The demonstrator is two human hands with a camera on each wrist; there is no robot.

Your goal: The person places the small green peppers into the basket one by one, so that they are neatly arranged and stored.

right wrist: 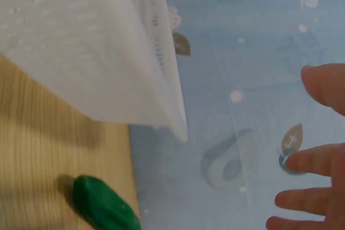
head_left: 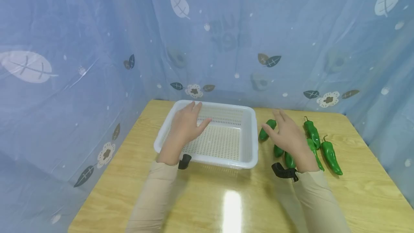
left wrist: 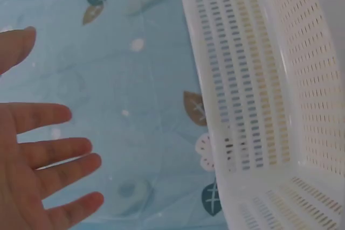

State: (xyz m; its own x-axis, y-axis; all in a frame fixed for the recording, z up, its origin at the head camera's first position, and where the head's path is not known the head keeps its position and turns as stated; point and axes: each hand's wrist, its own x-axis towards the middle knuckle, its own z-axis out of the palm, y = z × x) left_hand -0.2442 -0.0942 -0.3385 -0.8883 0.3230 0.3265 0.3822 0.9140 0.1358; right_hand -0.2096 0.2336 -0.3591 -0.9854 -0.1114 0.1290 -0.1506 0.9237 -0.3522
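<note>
A white plastic basket with slotted walls stands on the table, and no contents show in it. Over its left part hovers my left hand, fingers straight and thumb spread. The left wrist view shows that hand apart from the basket wall. My right hand is held above the green peppers right of the basket, its fingers extended and holding nothing. One green pepper lies between the basket and this hand; others are partly hidden beneath it. In the right wrist view a pepper lies below the basket's corner.
Further right lie more green peppers, among them one at the outer side and one behind it. The wooden table meets a blue patterned curtain at the back and sides.
</note>
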